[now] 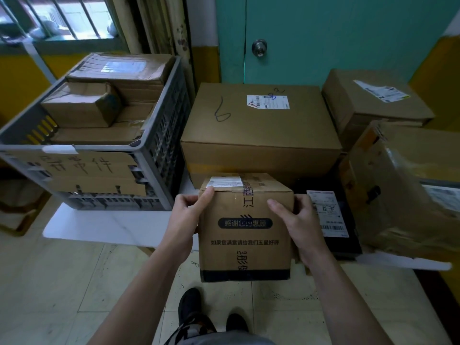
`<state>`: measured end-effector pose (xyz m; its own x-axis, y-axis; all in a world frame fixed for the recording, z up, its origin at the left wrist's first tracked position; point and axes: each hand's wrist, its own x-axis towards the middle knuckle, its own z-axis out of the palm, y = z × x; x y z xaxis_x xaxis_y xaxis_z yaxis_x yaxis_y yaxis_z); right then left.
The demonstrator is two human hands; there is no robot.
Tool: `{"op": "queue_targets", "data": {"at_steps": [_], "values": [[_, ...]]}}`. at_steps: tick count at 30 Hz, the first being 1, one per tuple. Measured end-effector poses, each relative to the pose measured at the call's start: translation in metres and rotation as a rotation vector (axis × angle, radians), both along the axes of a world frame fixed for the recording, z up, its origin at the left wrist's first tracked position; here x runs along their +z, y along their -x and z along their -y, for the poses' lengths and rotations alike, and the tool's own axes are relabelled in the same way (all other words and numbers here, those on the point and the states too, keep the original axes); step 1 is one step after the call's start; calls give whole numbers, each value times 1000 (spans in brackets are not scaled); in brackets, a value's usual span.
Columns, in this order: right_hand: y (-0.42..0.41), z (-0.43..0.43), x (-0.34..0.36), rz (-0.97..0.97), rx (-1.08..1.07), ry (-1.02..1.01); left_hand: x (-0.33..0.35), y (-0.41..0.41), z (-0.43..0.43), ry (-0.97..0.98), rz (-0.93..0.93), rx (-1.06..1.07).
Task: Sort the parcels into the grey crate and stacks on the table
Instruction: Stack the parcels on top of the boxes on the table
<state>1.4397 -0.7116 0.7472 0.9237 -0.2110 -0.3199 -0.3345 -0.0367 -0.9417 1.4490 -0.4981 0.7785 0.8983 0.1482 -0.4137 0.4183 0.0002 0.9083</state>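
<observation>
Two bare hands hold one brown cardboard box with black printed text (245, 227) at the near edge of the white tabletop (107, 227); its lower part hangs over the tiled floor.

The left hand (189, 220) grips the box's left side. Its thumb lies on the upper front edge, touching a white label; the other left fingers are hidden behind the box. The right hand (296, 220) grips the right side. Its thumb presses the front face near the upper right corner, and its fingers (302, 202) curl round the right edge.

The held box sits between both hands, upright, printed face toward the camera.

The grey slatted plastic crate (159, 150) stands on the tabletop to the left and contains stacked brown cardboard parcels (82, 108). A large brown carton marked "6" (258, 125) lies directly behind the held box. A black flat parcel with a white label (331, 242) lies just beside the right hand.
</observation>
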Motion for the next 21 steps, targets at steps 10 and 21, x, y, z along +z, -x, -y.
{"op": "queue_targets", "data": {"at_steps": [10,21], "values": [[5,-1,4,-10,62,83,-4,0,3,32,-62,62],[10,-4,10,-67,97,23,-8,1,2,38,-83,10]]}}
